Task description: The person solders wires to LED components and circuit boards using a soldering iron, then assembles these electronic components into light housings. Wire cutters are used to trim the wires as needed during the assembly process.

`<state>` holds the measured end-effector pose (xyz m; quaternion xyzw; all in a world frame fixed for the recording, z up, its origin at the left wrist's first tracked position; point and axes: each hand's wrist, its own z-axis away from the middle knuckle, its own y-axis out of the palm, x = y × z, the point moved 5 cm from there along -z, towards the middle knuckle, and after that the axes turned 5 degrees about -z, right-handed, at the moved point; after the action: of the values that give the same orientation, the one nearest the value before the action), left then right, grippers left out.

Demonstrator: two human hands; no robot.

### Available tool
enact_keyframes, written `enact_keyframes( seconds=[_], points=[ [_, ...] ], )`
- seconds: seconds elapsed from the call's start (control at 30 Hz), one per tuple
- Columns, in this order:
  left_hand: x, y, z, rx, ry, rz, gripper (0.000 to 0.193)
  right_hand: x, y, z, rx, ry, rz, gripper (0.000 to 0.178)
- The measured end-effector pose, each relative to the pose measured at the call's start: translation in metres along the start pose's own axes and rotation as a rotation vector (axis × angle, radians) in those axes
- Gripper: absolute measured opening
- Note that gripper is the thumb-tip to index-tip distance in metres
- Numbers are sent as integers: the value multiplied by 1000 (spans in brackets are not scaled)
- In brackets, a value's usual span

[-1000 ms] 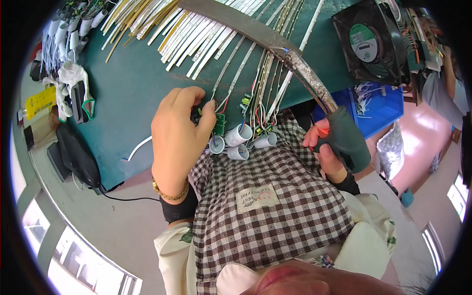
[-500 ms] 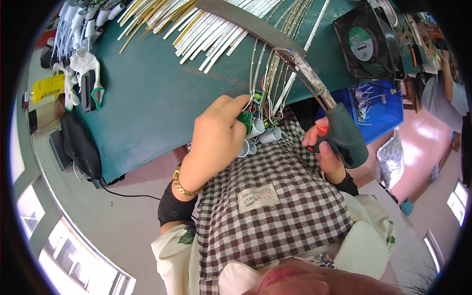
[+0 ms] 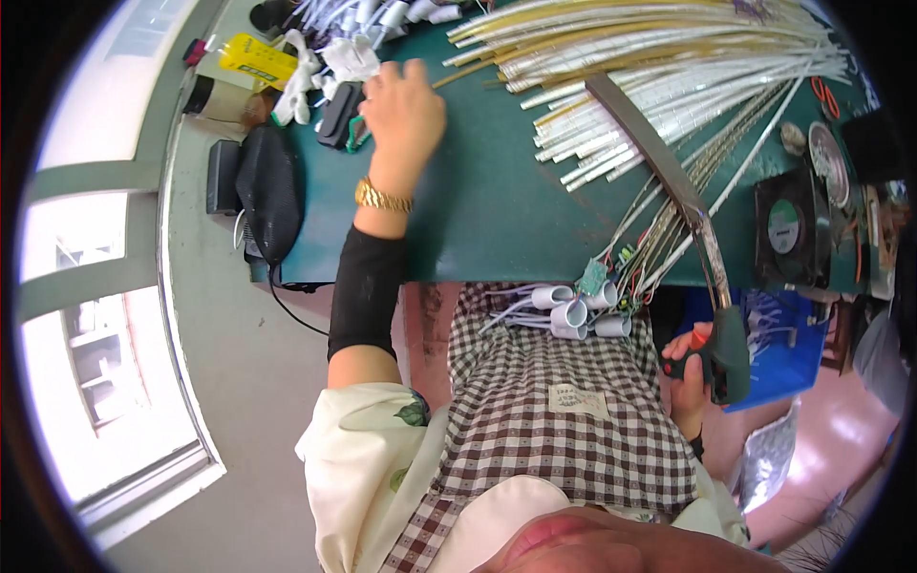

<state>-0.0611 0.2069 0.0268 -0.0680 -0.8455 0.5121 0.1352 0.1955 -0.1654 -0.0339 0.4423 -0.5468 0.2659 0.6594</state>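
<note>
My left hand [image 3: 406,110] is stretched over the far left of the green table, its fingers apart with nothing visible in them. It is beside a white glove [image 3: 350,59] and a black block-shaped object [image 3: 339,115]. My right hand [image 3: 688,368] grips a pistol-shaped soldering gun [image 3: 731,358] with a dark handle and red trigger. The gun's metal shaft points up toward a dark flat bar [image 3: 659,158] across the strips. Between my hands, a small green circuit board [image 3: 593,278] and several white end caps [image 3: 569,313] sit at the table's front edge, joined to wires.
Long white and yellowish strips [image 3: 592,124] spread across the back of the table. More white caps with wires [image 3: 392,14] lie at the far left, near a yellow bottle [image 3: 256,60]. On the right stand a black fan [image 3: 791,224] and a blue bin [image 3: 778,368].
My left hand has let go of the circuit board and reached to the far left of the table. The view has turned left. My right hand still holds the soldering gun.
</note>
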Motion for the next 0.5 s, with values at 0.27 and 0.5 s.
enact_keyframes(
  seconds=[0.27, 0.5],
  points=[
    [60, 48, -1, 6, -2, -134, 35, 0, 1, -4, -23, -54, 0, 41],
    [122, 46, 22, 21, -147, -118, 47, 0, 6, -12, 56, -51, 58, 41]
  ],
)
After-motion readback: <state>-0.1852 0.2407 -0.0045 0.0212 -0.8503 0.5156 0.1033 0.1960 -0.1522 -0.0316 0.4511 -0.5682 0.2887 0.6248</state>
